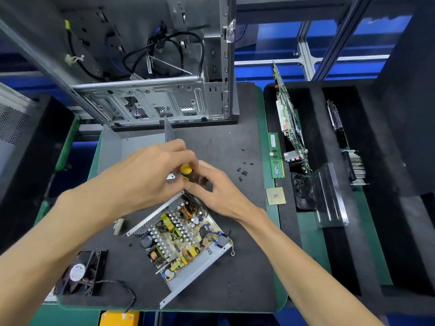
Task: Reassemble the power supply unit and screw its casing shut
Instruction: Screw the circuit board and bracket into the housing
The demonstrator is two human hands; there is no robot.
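The open power supply unit [179, 238] lies on the black mat, its circuit board with coils and heat sinks exposed in a grey metal tray. Behind it lies the grey casing cover [131, 149]. Both hands meet above the unit's far corner. My left hand [153, 170] closes from above on a screwdriver [186, 171] with a yellow and black handle. Fingers of my right hand [216, 189] pinch the handle's lower part from the right. The screwdriver's tip is hidden by the hands. Several small black screws [243, 170] lie loose on the mat to the right.
A black fan [82, 274] with a cable sits at the mat's front left. An open computer case [150, 67] stands behind. A memory stick [275, 156] and a processor chip [275, 196] lie right, beside foam trays holding a circuit board [290, 121].
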